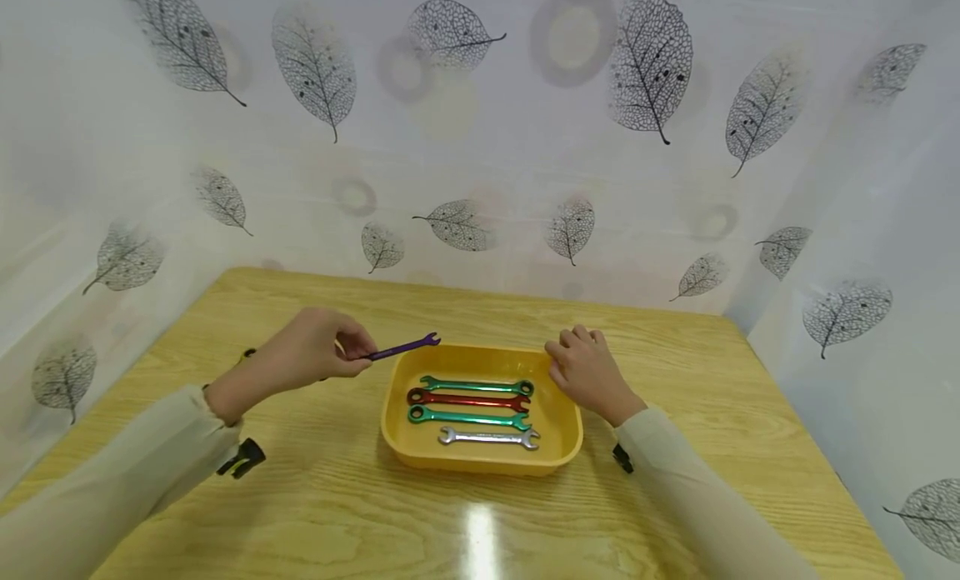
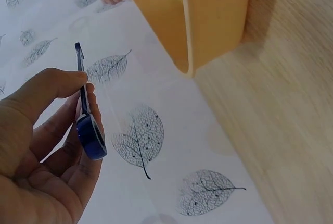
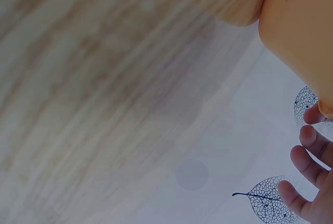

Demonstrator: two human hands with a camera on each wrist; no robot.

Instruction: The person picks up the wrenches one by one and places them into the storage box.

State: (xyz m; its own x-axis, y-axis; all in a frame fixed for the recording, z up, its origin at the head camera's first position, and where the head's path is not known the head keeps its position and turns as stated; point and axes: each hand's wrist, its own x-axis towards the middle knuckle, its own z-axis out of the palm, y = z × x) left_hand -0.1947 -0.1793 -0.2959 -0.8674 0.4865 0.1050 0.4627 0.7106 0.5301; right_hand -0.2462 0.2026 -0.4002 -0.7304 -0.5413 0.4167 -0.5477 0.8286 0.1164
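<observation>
My left hand (image 1: 318, 355) pinches a purple combination wrench (image 1: 405, 347) between thumb and fingers, just off the left rim of a yellow plastic tray (image 1: 480, 463). The wrench's open end points toward the tray. In the left wrist view its ring end (image 2: 91, 138) hangs below the pinch and looks dark blue. My right hand (image 1: 592, 372) grips the tray's back right corner at the rim. Inside the tray lie a green wrench (image 1: 476, 387), a red wrench (image 1: 468, 400), a second green wrench (image 1: 472, 417) and a silver double open-end wrench (image 1: 487, 437), roughly parallel.
The tray stands on a wood-grain table (image 1: 315, 497). Behind the left forearm, a small black and yellow item (image 1: 247, 355) is partly hidden. A pale leaf-print curtain (image 1: 480, 147) hangs behind the table and along both sides.
</observation>
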